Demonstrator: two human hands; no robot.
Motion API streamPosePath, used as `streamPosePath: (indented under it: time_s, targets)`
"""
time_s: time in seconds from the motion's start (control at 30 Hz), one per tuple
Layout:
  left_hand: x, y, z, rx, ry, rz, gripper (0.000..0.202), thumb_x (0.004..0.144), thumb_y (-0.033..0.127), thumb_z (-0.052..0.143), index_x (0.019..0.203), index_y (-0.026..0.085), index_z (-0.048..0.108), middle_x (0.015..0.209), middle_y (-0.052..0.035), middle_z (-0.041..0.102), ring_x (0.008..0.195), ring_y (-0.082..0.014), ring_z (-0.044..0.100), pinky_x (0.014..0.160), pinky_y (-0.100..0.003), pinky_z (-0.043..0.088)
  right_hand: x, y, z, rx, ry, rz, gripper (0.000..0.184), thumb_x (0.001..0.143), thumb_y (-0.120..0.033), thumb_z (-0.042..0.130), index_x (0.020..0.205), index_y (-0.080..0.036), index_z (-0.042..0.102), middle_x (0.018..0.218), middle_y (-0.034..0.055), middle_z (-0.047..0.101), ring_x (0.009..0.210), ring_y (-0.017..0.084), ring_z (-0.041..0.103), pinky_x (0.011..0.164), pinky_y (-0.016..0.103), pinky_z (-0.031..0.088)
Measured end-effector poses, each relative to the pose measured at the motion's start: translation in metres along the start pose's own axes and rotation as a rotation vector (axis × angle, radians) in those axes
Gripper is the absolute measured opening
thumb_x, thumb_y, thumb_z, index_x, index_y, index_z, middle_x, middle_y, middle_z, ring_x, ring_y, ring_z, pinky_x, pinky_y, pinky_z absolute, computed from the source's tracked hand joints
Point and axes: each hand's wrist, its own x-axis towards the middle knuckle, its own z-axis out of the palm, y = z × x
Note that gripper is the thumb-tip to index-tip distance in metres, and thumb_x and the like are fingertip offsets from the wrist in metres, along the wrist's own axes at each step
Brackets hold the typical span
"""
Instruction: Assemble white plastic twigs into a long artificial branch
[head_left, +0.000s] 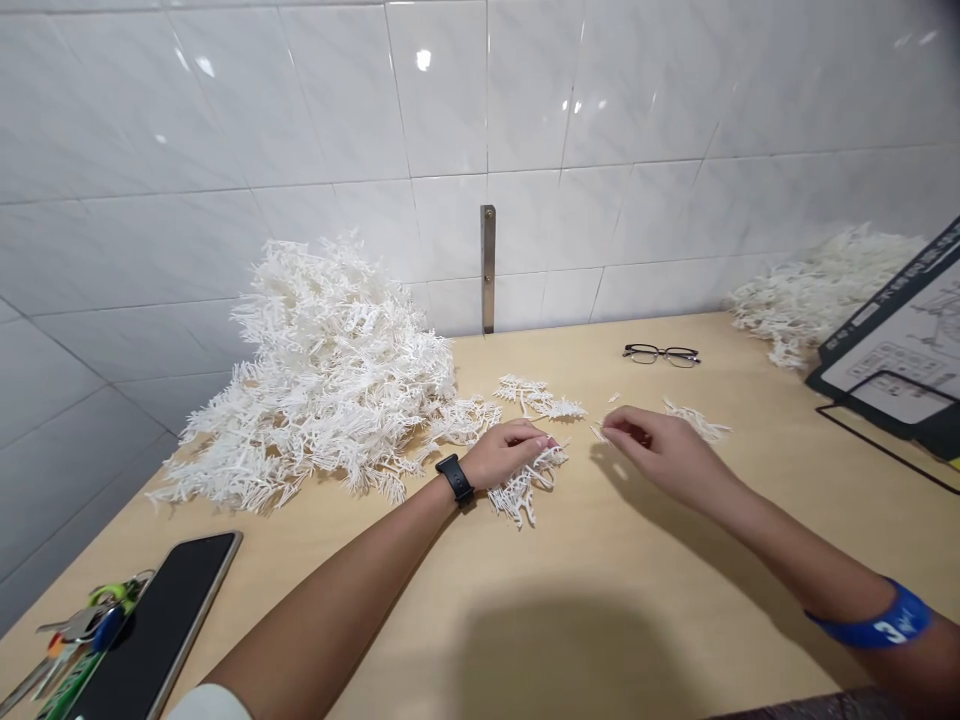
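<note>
My left hand (pixel 506 453), with a black band on its wrist, is closed on a white branching plastic sprig (pixel 525 495) at the middle of the table; the sprig's forked tips hang below the fingers. To its right, my right hand (pixel 660 450) is pinched, its fingertips by a tiny white piece (pixel 598 432); whether that piece is held or lies on the table I cannot tell. Just beyond the left hand lie loose white sprigs (pixel 536 397). Another small white sprig (pixel 697 420) rests behind my right hand.
A tall heap of white sprigs (pixel 337 370) stands at the left, a smaller heap (pixel 817 285) at the back right. Eyeglasses (pixel 661 355) lie near the wall. A phone (pixel 161 625) and keys (pixel 82 625) occupy the front left; a dark printed box (pixel 900 350) leans at right.
</note>
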Motion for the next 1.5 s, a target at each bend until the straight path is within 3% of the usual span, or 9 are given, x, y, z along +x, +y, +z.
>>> streamPosePath:
  time_s: [0.17,0.3,0.4,0.63,0.83,1.0,1.13,1.33,1.5]
  targets:
    - [0.000,0.003,0.000,-0.101,0.096,-0.046,0.038,0.082,0.046,0.063,0.091,0.011,0.073,0.072,-0.0028,0.061,0.066,-0.0112,0.049,0.062,-0.024,0.037,0.027,-0.050,0.044,0.324,0.032,-0.062,0.025,0.090,-0.038,0.048,0.078,-0.019,0.061,0.070,0.0011,0.061,0.065,0.016,0.053,0.059,0.027,0.038]
    - [0.002,0.003,0.001,-0.203,0.207,-0.057,0.034,0.078,0.044,0.067,0.084,0.011,0.069,0.070,-0.0014,0.060,0.064,-0.0102,0.048,0.062,-0.023,0.038,0.039,-0.047,0.077,0.613,0.141,0.012,0.031,0.092,-0.043,0.046,0.074,-0.019,0.056,0.063,-0.0014,0.051,0.061,0.014,0.047,0.057,0.026,0.036]
    - [0.005,0.000,0.000,-0.266,0.271,-0.066,0.032,0.075,0.043,0.070,0.082,0.012,0.068,0.074,-0.0022,0.062,0.067,-0.0111,0.052,0.065,-0.024,0.041,0.036,-0.036,0.087,0.762,0.021,0.010,0.032,0.090,-0.048,0.050,0.078,-0.019,0.056,0.060,-0.0029,0.047,0.055,0.013,0.044,0.052,0.026,0.036]
    - [0.007,-0.001,0.000,-0.368,0.342,-0.092,0.031,0.071,0.038,0.074,0.087,0.013,0.066,0.082,-0.0048,0.065,0.074,-0.0137,0.057,0.069,-0.025,0.045,0.031,-0.027,0.093,0.750,-0.153,-0.027,0.034,0.086,-0.048,0.058,0.070,-0.018,0.055,0.060,-0.0020,0.048,0.055,0.013,0.045,0.051,0.026,0.037]
    - [0.006,-0.003,-0.003,-0.299,0.276,-0.095,0.040,0.082,0.051,0.059,0.091,0.012,0.067,0.073,-0.0018,0.059,0.065,-0.0114,0.051,0.061,-0.024,0.039,0.031,-0.031,0.084,0.766,0.025,0.018,0.032,0.085,-0.046,0.058,0.069,-0.018,0.056,0.059,-0.0019,0.048,0.054,0.012,0.043,0.053,0.027,0.036]
    - [0.004,0.000,-0.002,-0.282,0.190,-0.102,0.035,0.075,0.046,0.070,0.083,0.011,0.067,0.076,-0.0019,0.060,0.071,-0.0111,0.050,0.066,-0.023,0.038,0.030,-0.030,0.079,0.737,0.120,0.042,0.030,0.086,-0.044,0.057,0.069,-0.019,0.055,0.058,-0.0031,0.046,0.054,0.012,0.041,0.053,0.026,0.034]
    - [0.003,0.001,-0.002,-0.335,0.203,-0.127,0.037,0.074,0.047,0.071,0.085,0.012,0.067,0.078,-0.0028,0.062,0.071,-0.0117,0.052,0.067,-0.024,0.040,0.031,-0.028,0.079,0.761,0.199,0.061,0.029,0.087,-0.041,0.056,0.067,-0.020,0.053,0.058,-0.0029,0.047,0.055,0.012,0.043,0.053,0.025,0.036]
    - [0.004,0.001,-0.002,-0.431,0.218,-0.158,0.040,0.074,0.048,0.069,0.094,0.013,0.064,0.068,0.0016,0.055,0.059,-0.0081,0.046,0.058,-0.022,0.035,0.036,-0.022,0.082,1.054,0.280,0.165,0.027,0.083,-0.044,0.062,0.071,-0.020,0.055,0.069,-0.0016,0.056,0.062,0.012,0.054,0.058,0.024,0.046]
    - [0.004,0.001,-0.002,-0.382,0.220,-0.143,0.039,0.073,0.050,0.070,0.080,0.013,0.061,0.068,0.0013,0.054,0.059,-0.0078,0.044,0.057,-0.022,0.035,0.038,-0.022,0.083,1.248,0.254,0.288,0.033,0.076,-0.051,0.069,0.079,-0.022,0.052,0.072,-0.0028,0.061,0.056,0.012,0.058,0.051,0.024,0.050]
